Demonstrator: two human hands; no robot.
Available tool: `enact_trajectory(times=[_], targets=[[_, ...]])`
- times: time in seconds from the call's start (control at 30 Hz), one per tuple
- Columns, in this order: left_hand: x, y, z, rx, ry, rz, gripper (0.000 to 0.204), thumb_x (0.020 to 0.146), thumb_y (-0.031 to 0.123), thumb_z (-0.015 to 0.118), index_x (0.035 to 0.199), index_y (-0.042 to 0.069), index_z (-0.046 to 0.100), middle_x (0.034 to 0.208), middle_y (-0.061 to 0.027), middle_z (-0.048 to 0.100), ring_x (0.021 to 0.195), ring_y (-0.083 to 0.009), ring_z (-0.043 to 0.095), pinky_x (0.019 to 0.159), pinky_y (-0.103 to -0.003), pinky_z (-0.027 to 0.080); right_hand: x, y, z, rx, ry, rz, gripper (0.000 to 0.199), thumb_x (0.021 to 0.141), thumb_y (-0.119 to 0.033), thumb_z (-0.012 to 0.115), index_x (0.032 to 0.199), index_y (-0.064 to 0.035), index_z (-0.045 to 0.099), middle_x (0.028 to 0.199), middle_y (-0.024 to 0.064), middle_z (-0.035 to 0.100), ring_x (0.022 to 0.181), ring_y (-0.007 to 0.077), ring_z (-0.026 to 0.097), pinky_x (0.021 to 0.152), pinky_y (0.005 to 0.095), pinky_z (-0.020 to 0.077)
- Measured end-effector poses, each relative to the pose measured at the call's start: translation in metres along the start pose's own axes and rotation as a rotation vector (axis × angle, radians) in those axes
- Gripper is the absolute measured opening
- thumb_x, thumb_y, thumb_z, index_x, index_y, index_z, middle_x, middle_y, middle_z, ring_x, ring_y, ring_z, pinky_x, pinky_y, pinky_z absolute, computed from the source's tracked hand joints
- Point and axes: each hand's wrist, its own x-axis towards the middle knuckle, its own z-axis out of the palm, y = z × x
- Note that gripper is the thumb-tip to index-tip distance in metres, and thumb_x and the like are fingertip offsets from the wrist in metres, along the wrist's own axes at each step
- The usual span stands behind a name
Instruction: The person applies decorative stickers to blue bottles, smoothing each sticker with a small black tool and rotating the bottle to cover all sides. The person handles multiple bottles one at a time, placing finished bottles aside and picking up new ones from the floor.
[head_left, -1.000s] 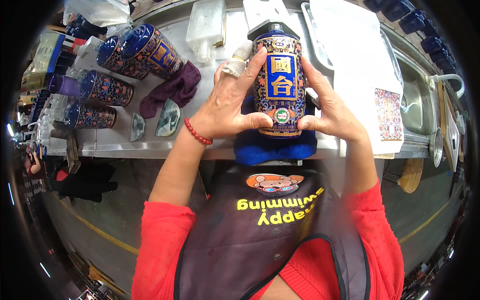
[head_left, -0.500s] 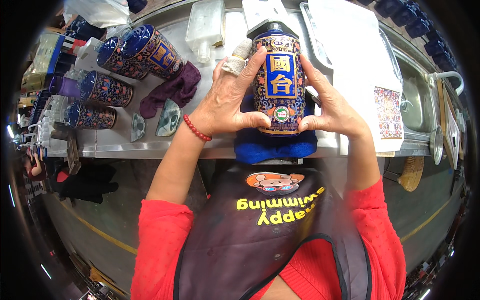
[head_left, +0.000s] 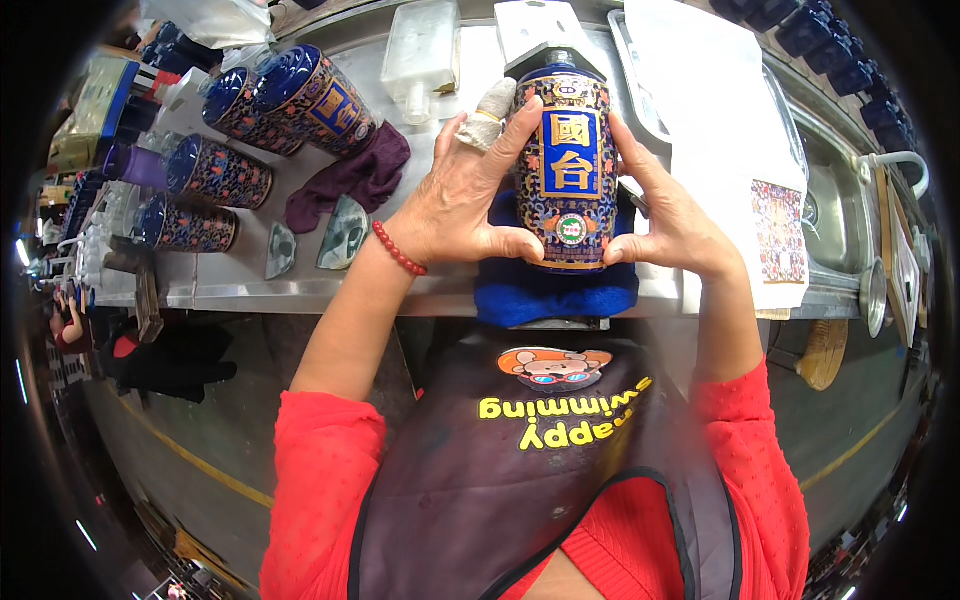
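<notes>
Head view: at the steel counter's near edge, the patterned blue liquor bottle lies neck-far over a plush blue towel. Left hand, half-open with a knit finger wrap, and right hand, similarly curved, clasp its opposite sides between spread thumbs and forefingers. The step appears to be pressing or steadying; moving on probably calls for even pressure along the smooth, rounded wall. Far left, a crumpled purple cloth adjoins glossy-shouldered bottles.
</notes>
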Motion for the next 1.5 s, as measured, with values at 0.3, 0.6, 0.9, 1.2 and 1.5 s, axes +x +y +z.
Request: enact_trajectory(times=[0.3, 0.6, 0.9, 1.2, 1.5], targets=[[-0.002, 0.001, -0.003, 0.052, -0.069, -0.026, 0.128, 0.073, 0.083, 0.065, 0.163, 0.007, 0.014, 0.164, -0.0248, 0.026, 0.152, -0.0415, 0.026, 0.121, -0.056, 0.015, -0.001, 0.002, -0.001, 0.042, -0.022, 0.059, 0.140, 0.057, -0.054, 0.094, 0.164, -0.0091, 0.016, 0.164, 0.0163, 0.028, 0.134, 0.0269, 0.042, 0.116, 0.0414, 0.0345], [-0.003, 0.006, -0.006, -0.026, -0.107, -0.091, 0.126, 0.074, 0.081, 0.066, 0.164, 0.012, 0.011, 0.164, -0.0269, 0.020, 0.154, -0.0425, 0.016, 0.120, -0.060, 0.008, 0.006, -0.012, -0.008, 0.004, -0.057, -0.009, 0.123, 0.071, -0.050, 0.088, 0.162, -0.0059, 0.019, 0.162, 0.0257, 0.028, 0.151, 0.0407, 0.028, 0.121, 0.0464, 0.0290], [-0.003, 0.011, -0.006, 0.028, -0.101, -0.105, 0.132, 0.074, 0.081, 0.067, 0.163, 0.004, 0.008, 0.164, -0.0243, 0.025, 0.152, -0.0412, 0.023, 0.122, -0.056, 0.010, 0.053, -0.088, -0.056, -0.641, -0.177, -0.069, 0.025, 0.083, -0.005, 0.074, 0.104, -0.0018, 0.062, 0.094, 0.0139, 0.072, 0.089, 0.0326, 0.072, 0.075, 0.0405, 0.0578], [-0.030, 0.030, 0.015, -0.058, 0.157, -0.268, 0.127, 0.082, 0.084, 0.052, 0.161, -0.004, 0.006, 0.160, -0.0323, 0.027, 0.151, -0.0428, 0.025, 0.121, -0.058, 0.009, 0.065, -0.111, -0.006, -0.790, -0.106, -0.673, 0.018, 0.077, -0.020, 0.078, 0.082, -0.0129, 0.062, 0.081, 0.0009, 0.059, 0.079, 0.0214, 0.060, 0.074, 0.0399, 0.0487], [-0.047, 0.081, 0.050, 0.060, 0.239, -0.354, 0.103, 0.093, 0.077, 0.041, 0.158, -0.002, 0.029, 0.155, -0.0281, 0.037, 0.140, -0.0422, 0.034, 0.118, -0.062, 0.015, 0.017, -0.056, 0.008, 0.160, 0.401, 0.306, 0.020, 0.096, -0.018, 0.074, 0.098, 0.0011, 0.067, 0.080, 0.0027, 0.068, 0.072, 0.0061, 0.060, 0.063, 0.0220, 0.0481]])
